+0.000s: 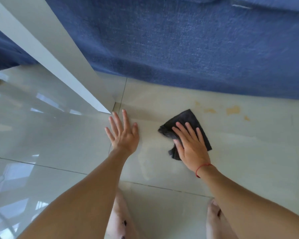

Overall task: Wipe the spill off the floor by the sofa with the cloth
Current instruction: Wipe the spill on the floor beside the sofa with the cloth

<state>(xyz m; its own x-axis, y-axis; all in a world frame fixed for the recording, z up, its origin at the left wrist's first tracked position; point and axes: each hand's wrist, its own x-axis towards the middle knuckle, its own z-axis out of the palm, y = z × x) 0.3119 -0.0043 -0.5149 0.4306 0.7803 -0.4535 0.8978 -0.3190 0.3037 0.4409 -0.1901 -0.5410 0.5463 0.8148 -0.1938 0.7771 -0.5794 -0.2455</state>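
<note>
Right hand lies flat, fingers spread, pressing the cloth on the floor. Left hand flat, empty. Spill (yellowish patches) lies beside the sofa.

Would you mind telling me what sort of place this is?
Probably a living room at home: a blue fabric sofa stands on a glossy tiled floor, beside a white furniture panel.

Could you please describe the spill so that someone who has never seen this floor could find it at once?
Start at the blue fabric sofa and drop to the pale glossy tiled floor along its lower edge. There, beyond and to the right of the dark grey cloth, lie the yellowish spill patches, the only coloured marks on the tiles.
</note>
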